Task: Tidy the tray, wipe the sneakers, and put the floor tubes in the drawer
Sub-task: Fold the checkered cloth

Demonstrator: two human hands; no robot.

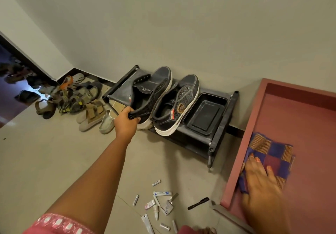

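The heel of the left sneaker [145,95] is held by the left hand [127,117], grip curled round its collar, on the rack [216,137]. The right sneaker [174,106] is set beside it, next to the black tray [205,114]. The checked cloth [269,157] is pressed by the flat, uncurled right hand [260,184] inside the open drawer [300,110]. Tubes [160,203] and a pen [198,203] are scattered on the floor [54,161].

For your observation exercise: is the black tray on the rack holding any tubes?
No, the black tray shows only its bare bottom; the tubes lie scattered on the floor.
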